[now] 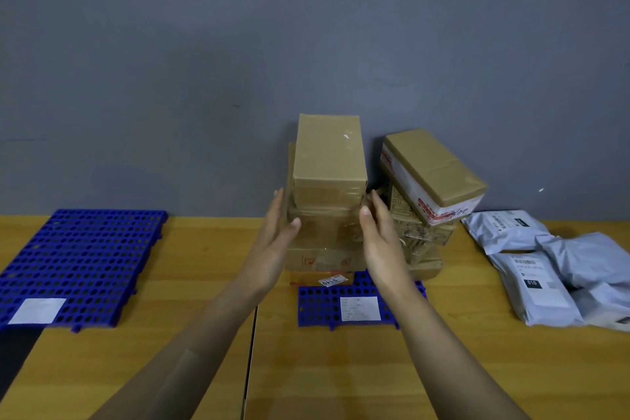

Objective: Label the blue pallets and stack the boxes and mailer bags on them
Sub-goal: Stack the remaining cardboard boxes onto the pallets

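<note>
Now the box stack (325,215) stands between open fingers (279,204) of both hands, ungrasped.

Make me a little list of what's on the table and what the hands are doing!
left pallet: blue, no parcels on it, white label at its near edge
middle pallet: blue, labelled, boxes stacked on it
top box: brown, upright on the stack
tilted box: leaning, to the right of the stack
mailer bags: grey pile on the table, right
left hand: open beside the stack
right hand: open beside the stack
</note>
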